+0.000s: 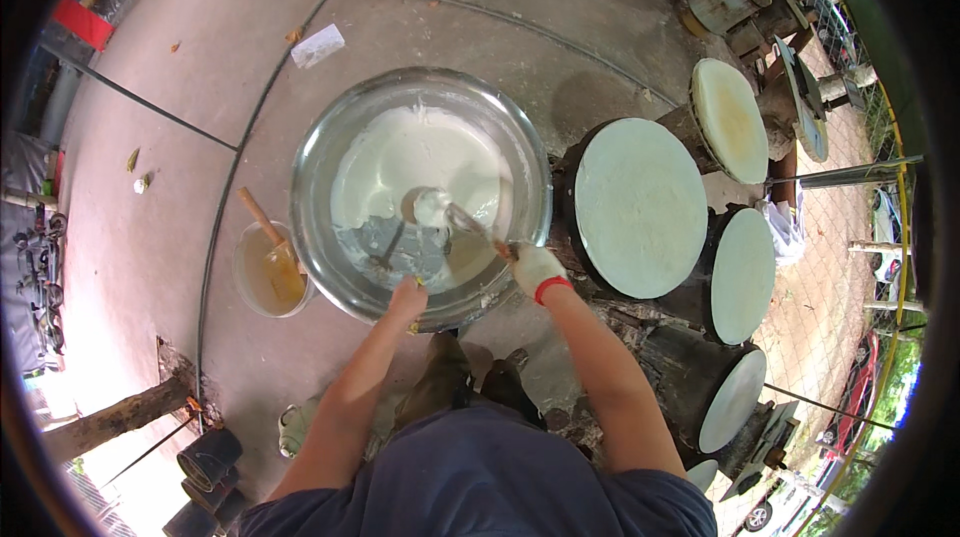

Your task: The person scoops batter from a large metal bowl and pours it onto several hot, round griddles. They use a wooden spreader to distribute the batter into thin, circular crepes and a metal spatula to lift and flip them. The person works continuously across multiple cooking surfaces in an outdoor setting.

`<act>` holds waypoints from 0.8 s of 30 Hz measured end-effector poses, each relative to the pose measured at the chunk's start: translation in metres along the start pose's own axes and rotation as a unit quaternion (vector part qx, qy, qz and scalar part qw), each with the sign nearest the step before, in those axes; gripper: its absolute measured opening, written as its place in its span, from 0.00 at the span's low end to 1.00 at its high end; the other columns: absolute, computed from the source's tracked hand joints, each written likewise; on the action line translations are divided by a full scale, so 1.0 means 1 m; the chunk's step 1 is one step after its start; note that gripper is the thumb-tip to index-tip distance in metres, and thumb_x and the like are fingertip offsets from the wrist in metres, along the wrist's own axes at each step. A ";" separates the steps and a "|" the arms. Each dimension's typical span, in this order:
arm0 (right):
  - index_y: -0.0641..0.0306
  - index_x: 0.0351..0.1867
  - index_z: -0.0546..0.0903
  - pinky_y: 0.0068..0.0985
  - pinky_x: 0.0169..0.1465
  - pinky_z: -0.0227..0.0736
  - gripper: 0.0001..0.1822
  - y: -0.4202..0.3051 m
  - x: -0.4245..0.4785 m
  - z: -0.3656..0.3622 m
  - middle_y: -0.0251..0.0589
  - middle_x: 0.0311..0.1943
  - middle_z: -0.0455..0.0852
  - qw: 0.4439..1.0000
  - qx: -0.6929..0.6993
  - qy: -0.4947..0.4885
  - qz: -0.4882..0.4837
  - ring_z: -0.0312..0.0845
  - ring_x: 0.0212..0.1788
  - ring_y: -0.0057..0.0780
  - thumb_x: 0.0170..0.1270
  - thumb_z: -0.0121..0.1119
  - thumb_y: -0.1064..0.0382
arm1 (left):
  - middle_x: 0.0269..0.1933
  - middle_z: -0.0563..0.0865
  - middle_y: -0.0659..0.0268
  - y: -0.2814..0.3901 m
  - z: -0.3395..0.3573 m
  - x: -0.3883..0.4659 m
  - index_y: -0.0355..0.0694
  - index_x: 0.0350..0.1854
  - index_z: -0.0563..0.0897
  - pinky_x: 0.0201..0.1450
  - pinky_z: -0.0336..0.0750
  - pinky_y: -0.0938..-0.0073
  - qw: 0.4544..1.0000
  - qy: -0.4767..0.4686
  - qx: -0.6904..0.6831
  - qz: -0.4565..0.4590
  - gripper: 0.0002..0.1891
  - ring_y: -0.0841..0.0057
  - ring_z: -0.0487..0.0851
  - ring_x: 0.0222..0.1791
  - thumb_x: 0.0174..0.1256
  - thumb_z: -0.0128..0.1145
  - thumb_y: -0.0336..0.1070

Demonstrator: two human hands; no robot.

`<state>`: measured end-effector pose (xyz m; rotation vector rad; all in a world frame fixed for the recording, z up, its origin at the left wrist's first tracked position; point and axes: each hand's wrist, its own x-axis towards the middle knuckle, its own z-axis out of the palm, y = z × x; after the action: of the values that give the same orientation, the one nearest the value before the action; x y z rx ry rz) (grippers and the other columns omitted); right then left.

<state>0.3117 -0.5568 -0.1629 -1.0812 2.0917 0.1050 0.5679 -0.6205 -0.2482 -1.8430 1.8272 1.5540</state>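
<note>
A wide metal basin (315,252) stands on the floor before me, holding thick white batter-like paste (397,154). My right hand (536,270), in a white glove with a red cuff, grips the handle of a ladle (466,222). The ladle's coated head hangs over the paste, its shadow falling to the left. Bare and smeared metal shows in the basin's near part. My left hand (409,298) is bare, with curled fingers by the near rim. Small yellow bits show beside it; what it holds is hidden.
At the left, a bucket (244,282) contains yellowish liquid and a wooden-handled brush (274,237). On the right, drum-like stands carry round white tops (641,207), (742,276). A metal frame bar (217,237) crosses the floor; black buckets (210,458) lie at lower left.
</note>
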 end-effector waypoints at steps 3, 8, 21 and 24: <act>0.58 0.46 0.83 0.43 0.52 0.74 0.17 0.000 0.000 -0.022 0.54 0.45 0.83 0.998 -0.034 0.004 0.061 0.80 0.48 0.50 0.65 0.46 0.55 | 0.35 0.83 0.41 0.002 -0.008 0.011 0.28 0.38 0.73 0.33 0.78 0.56 0.984 0.116 0.128 0.037 0.09 0.45 0.84 0.33 0.60 0.49 0.30; 0.66 0.44 0.82 0.41 0.51 0.74 0.17 0.004 0.042 0.048 0.57 0.41 0.84 0.999 -0.026 -0.011 -0.014 0.80 0.47 0.51 0.64 0.46 0.59 | 0.28 0.81 0.54 -0.031 0.042 0.044 0.34 0.38 0.71 0.23 0.74 0.62 0.996 0.082 0.023 -0.002 0.07 0.57 0.80 0.21 0.60 0.52 0.29; 0.72 0.55 0.75 0.15 0.21 0.61 0.19 -0.030 -0.138 -0.129 0.29 0.27 0.79 0.803 0.578 0.069 -0.126 0.66 0.20 0.13 0.67 0.54 0.62 | 0.19 0.65 0.73 0.160 -0.152 -0.152 0.42 0.41 0.67 0.11 0.56 0.82 0.879 -0.201 -0.410 0.136 0.06 0.87 0.61 0.10 0.67 0.51 0.31; 0.72 0.53 0.75 0.15 0.20 0.59 0.18 -0.070 -0.203 -0.192 0.30 0.26 0.78 0.770 0.602 0.074 -0.195 0.65 0.19 0.13 0.67 0.53 0.63 | 0.19 0.65 0.73 0.194 -0.199 -0.197 0.42 0.41 0.67 0.11 0.57 0.82 0.864 -0.145 -0.424 0.231 0.06 0.86 0.61 0.10 0.68 0.50 0.31</act>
<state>0.3194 -0.5420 0.1241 -0.6278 1.4578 -1.3761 0.5745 -0.6764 0.0880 -1.2539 1.6249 2.9852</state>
